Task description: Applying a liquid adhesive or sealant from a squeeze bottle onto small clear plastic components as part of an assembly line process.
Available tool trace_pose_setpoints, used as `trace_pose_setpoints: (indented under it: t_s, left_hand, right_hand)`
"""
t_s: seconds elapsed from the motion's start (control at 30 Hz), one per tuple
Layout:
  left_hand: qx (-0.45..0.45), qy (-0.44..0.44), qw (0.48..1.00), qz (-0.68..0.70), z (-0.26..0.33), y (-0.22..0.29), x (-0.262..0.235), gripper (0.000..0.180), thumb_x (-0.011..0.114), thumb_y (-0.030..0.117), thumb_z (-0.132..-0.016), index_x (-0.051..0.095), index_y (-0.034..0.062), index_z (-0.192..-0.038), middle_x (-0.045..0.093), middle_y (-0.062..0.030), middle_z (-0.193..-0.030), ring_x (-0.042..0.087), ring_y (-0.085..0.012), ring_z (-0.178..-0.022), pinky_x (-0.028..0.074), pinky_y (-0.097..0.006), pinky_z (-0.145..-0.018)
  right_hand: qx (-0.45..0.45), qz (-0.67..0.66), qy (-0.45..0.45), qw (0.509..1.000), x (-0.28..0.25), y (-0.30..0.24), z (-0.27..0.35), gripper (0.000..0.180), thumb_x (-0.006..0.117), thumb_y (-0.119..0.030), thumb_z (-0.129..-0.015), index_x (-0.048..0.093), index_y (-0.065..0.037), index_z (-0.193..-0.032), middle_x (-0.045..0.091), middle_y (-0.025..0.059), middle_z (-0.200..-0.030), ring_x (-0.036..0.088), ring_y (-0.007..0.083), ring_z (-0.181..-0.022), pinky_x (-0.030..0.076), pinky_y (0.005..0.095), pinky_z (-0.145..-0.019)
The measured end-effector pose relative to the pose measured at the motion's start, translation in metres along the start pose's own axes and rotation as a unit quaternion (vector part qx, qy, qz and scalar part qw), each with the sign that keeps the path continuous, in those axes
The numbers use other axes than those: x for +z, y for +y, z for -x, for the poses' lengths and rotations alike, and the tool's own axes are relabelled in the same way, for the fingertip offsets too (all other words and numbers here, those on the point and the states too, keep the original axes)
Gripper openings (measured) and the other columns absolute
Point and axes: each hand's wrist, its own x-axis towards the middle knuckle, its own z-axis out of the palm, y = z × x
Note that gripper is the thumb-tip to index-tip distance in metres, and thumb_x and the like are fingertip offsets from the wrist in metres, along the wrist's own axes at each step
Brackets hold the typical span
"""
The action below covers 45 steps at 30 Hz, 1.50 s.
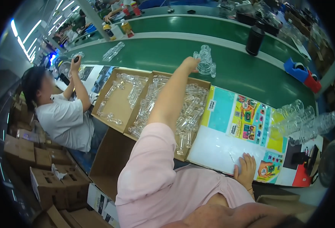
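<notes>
My left hand is stretched out over the green conveyor belt. Its fingers are closed at the left edge of a group of clear plastic parts made of rings and tubes. Below that arm, a cardboard box holds many clear plastic tube-shaped parts, some of them hidden by the arm. My right hand lies flat on the white part of a printed work surface, fingers apart, holding nothing. More clear ringed parts stand stacked at the right end of that surface.
A second cardboard box with fewer clear parts adjoins on the left. Beyond it, a person in a white shirt works. A black bottle and a blue-and-red tape dispenser stand across the belt. Brown cartons are piled at lower left.
</notes>
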Motion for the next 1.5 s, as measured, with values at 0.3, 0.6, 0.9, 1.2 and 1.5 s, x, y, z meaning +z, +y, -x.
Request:
trace_pose_setpoints:
  t_s: [0.3,0.6,0.9,1.2,1.5]
  left_hand:
    - [0.379,0.225,0.723,-0.532,0.103,0.010,-0.124,0.033,0.062,0.020,-0.076,0.057,0.0024,-0.103,0.056,-0.0207,-0.098,0.053,-0.0354,-0.094,0.043,-0.042,-0.082]
    - [0.140,0.394,0.700,-0.579,0.129,-0.055,-0.219,0.064,0.067,0.038,-0.073,0.046,0.0005,-0.120,0.049,-0.0227,-0.117,0.044,-0.0365,-0.111,0.037,-0.042,-0.094]
    - [0.206,0.324,0.537,-0.751,0.077,-0.102,-0.365,0.042,0.053,0.019,-0.080,0.049,0.0063,-0.120,0.057,-0.0184,-0.110,0.056,-0.0315,-0.099,0.045,-0.037,-0.084]
    - [0.288,0.166,0.935,-0.121,0.256,-0.020,-0.176,0.038,0.051,0.019,-0.089,0.048,-0.0032,-0.120,0.054,-0.0105,-0.109,0.055,-0.0166,-0.093,0.045,-0.026,-0.081]
    - [0.188,-0.118,0.972,0.079,0.355,-0.078,-0.011,0.039,0.059,0.003,-0.078,0.047,-0.0048,-0.114,0.054,-0.0154,-0.112,0.056,-0.0180,-0.094,0.047,-0.025,-0.079]
  right_hand:
    - [0.009,0.017,-0.008,1.000,0.000,-0.005,-0.009,0.032,0.055,-0.009,-0.074,0.050,0.000,-0.105,0.047,0.0190,-0.120,0.041,0.0362,-0.114,0.028,0.0494,-0.100]
    - [0.015,0.039,0.034,0.999,-0.004,-0.008,0.003,0.031,0.056,-0.008,-0.071,0.052,0.000,-0.100,0.050,0.0194,-0.114,0.044,0.0372,-0.110,0.031,0.0502,-0.097]
    - [0.016,0.005,0.065,0.998,0.005,-0.002,0.005,0.031,0.059,-0.010,-0.069,0.055,-0.003,-0.099,0.053,0.0143,-0.111,0.048,0.0295,-0.108,0.034,0.0456,-0.096]
    - [0.090,-0.031,0.317,0.944,-0.039,0.037,0.030,0.047,0.058,-0.009,-0.075,0.040,0.000,-0.118,0.043,0.0209,-0.120,0.041,0.0355,-0.114,0.030,0.0406,-0.098]
    - [0.363,0.040,0.533,0.763,-0.092,0.194,0.068,0.074,0.070,-0.016,-0.073,0.026,0.003,-0.130,0.040,0.0206,-0.127,0.040,0.0290,-0.120,0.032,0.0362,-0.099]
